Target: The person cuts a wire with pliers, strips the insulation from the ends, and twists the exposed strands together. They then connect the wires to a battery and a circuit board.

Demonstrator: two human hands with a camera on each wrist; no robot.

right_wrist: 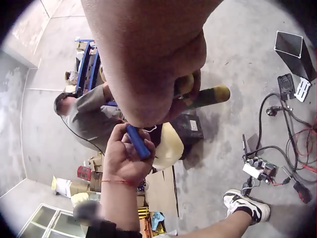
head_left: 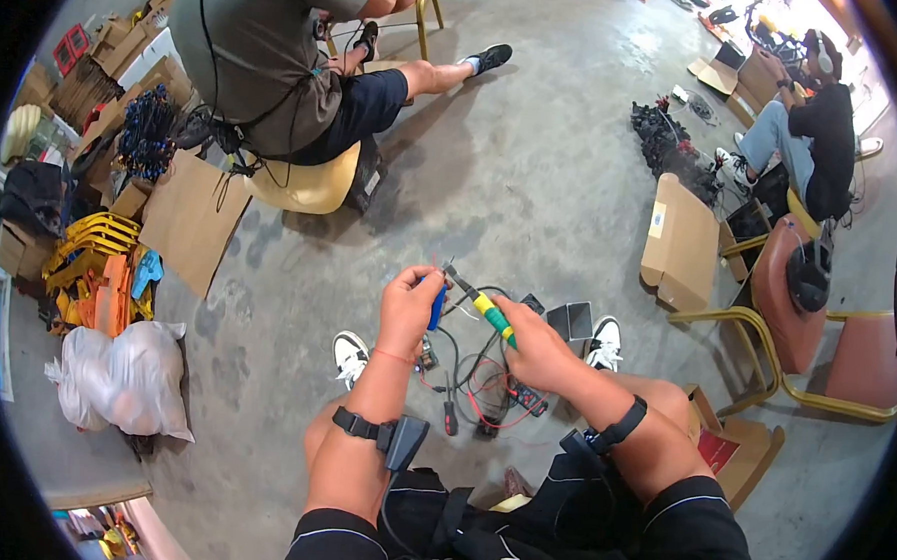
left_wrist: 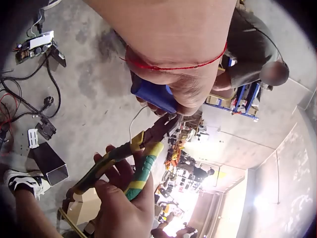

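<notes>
My left hand (head_left: pixel 404 303) holds a blue cylinder (right_wrist: pixel 138 142) against the palm. A thin white wire (left_wrist: pixel 131 124) loops out near its fingertips. In my right hand (head_left: pixel 536 344) is a pair of pliers (head_left: pixel 495 317) with green and yellow handles, the fingers wrapped round them. The handles stand spread in the left wrist view. Their metal jaws point at the left thumb and fingertips, right where thin wire ends stick up. In the right wrist view the right hand and forearm hide the jaws.
Below my hands on the floor lie a screwdriver (head_left: pixel 450 418), a circuit board (right_wrist: pixel 260 169), tangled black and red cables (head_left: pixel 484 377) and an open metal box (head_left: pixel 571 320). A seated person (head_left: pixel 277 72) is ahead on the left. Chairs (head_left: pixel 784 285) stand at right, plastic bags (head_left: pixel 129 376) at left.
</notes>
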